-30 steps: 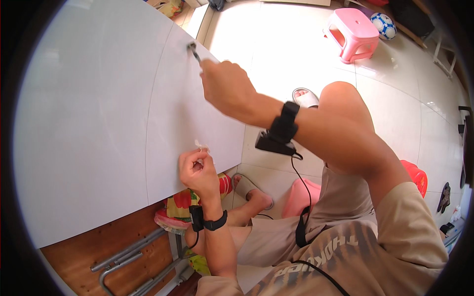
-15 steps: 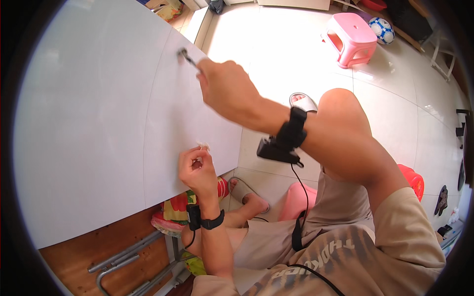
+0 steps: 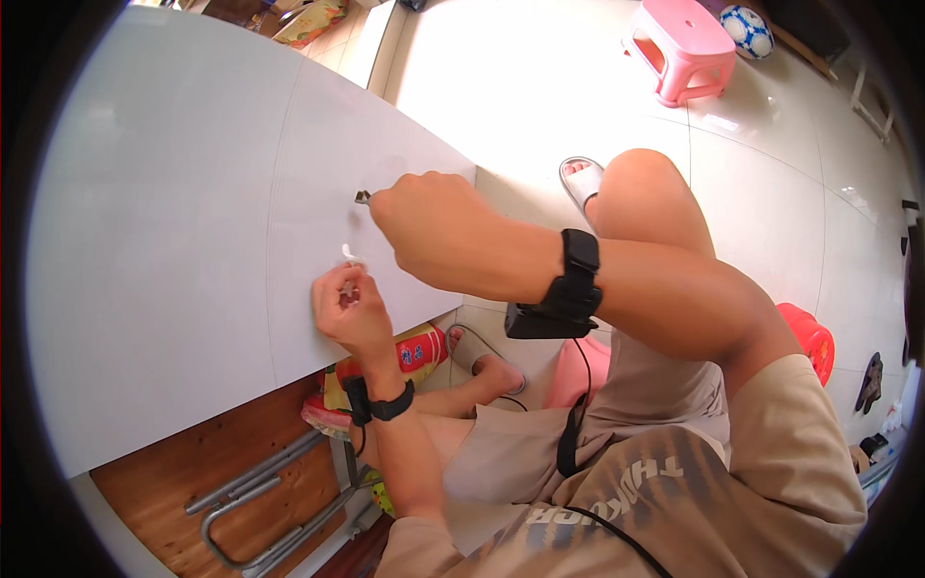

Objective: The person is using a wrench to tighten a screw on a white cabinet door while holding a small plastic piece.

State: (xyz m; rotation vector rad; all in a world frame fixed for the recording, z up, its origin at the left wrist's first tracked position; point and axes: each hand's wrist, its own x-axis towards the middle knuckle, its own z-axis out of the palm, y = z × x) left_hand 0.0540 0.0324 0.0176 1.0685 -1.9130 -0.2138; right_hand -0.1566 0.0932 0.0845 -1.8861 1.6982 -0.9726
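Note:
My right hand (image 3: 434, 226) is closed in a fist above the white tabletop (image 3: 173, 222). From its thumb side pokes the short shiny end of a small metal tool (image 3: 362, 197); the rest is hidden in the fingers, so its kind is unclear. Lower and to the left, my left hand (image 3: 352, 308) is curled in a pinch near the table's front edge. A small, thin, white curled scrap (image 3: 350, 254) sticks up past its fingertips. The two hands are apart, with the metal end above the white scrap.
A pink plastic stool (image 3: 686, 43) and a blue-and-white ball (image 3: 747, 32) stand on the tiled floor at the far right. Below the table edge are folded metal tubes (image 3: 255, 491) and a red and yellow package (image 3: 419, 354). A red stool (image 3: 807, 337) is at right.
My right hand has come down nearer to my left hand, bringing the metal tool with it. My left hand has shifted slightly left and up, and the view has tilted a little.

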